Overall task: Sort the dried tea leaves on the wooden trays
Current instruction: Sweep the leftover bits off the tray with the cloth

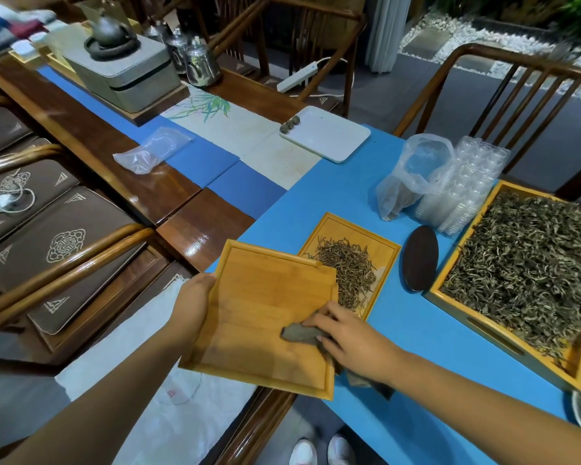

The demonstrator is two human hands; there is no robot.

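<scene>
While my left hand (195, 307) grips the empty tray (265, 313) | right hand (349, 337) pinches cloth (301, 332) on it | tea tray (379, 245) just beyond, right hand nearer

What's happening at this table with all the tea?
A person is wiping an empty wooden tray: the left hand holds its edge while the right hand presses a grey-brown cloth on it. Behind it, a small tray holds a modest pile of dried tea leaves; a large tray to the right is heaped full.
</scene>
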